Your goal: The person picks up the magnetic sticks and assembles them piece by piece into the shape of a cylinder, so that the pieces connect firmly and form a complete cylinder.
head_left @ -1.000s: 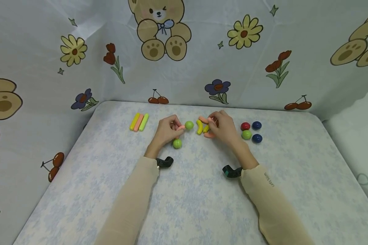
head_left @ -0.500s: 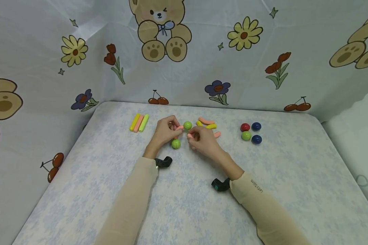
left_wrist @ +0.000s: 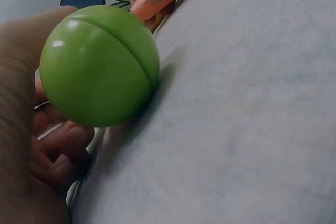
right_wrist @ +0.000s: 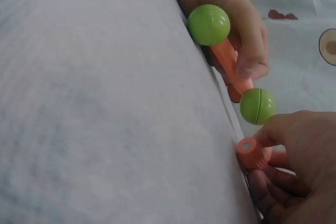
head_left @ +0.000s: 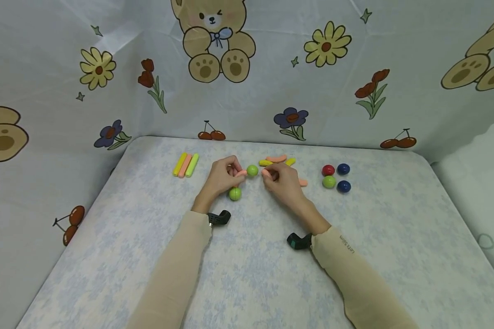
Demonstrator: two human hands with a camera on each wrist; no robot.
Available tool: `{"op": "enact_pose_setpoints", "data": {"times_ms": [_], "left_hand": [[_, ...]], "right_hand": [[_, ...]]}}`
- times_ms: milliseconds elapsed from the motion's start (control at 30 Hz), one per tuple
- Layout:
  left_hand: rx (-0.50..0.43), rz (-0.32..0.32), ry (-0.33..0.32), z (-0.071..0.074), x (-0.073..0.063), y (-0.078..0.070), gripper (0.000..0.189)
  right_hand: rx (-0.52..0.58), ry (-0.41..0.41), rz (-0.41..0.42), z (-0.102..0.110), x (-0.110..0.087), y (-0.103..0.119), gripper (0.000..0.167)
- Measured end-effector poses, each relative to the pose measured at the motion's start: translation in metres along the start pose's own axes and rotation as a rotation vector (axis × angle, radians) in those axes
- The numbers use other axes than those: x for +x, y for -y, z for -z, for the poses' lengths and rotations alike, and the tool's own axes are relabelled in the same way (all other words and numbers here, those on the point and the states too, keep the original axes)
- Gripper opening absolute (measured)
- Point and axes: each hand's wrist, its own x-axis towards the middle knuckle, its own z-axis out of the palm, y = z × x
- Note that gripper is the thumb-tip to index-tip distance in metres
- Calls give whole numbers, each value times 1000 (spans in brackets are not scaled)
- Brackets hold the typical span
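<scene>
My left hand (head_left: 223, 174) pinches an orange magnetic stick (right_wrist: 227, 59) between thumb and fingers. Green balls sit at both its ends: a far ball (head_left: 252, 170) and a near ball (head_left: 235, 194). The near one, with a seam around it, fills much of the left wrist view (left_wrist: 100, 66). To the right, my right hand (head_left: 286, 183) pinches another orange stick (right_wrist: 254, 154), its round end with a small grey disc exposed. A narrow gap separates that stick from the far green ball in the head view. Fingers cover most of both sticks.
Curved pieces lie just beyond and beside my right hand: orange (head_left: 276, 159), yellow (head_left: 290, 161) and another orange (head_left: 303, 183). Straight yellow, orange and green sticks (head_left: 185, 165) lie at the left. Red (head_left: 328, 170), green (head_left: 329, 182) and blue balls (head_left: 343, 186) stand at the right.
My right hand has come left from the curved pieces with an orange stick, then shifted slightly back right. Several curved pieces have changed position. My left hand stays nearly still.
</scene>
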Motion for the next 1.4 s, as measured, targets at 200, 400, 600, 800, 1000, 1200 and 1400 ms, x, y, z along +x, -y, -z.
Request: {"op": "enact_pose_setpoints", "data": {"times_ms": [200, 400, 600, 800, 1000, 1200, 1400], "left_hand": [[11, -7, 9, 0, -1, 0, 13], [33, -22, 27, 0, -1, 0, 13], [46, -15, 30, 0, -1, -2, 12], [88, -14, -5, 0, -1, -4, 11], [148, -27, 13, 2, -1, -4, 10], [220, -33, 53, 9, -3, -4, 12], [241, -25, 80, 13, -2, -2, 14]], "right_hand": [[16, 21, 18, 0, 2, -3, 22], [-2, 28, 41, 1, 2, -3, 21], [-15, 51, 40, 4, 3, -1, 23], [7, 51, -11, 21, 5, 0, 23], [-32, -13, -48, 64, 12, -5, 24], [-82, -110, -128, 118, 12, -22, 27], [-131, -113, -249, 150, 2, -41, 32]]}}
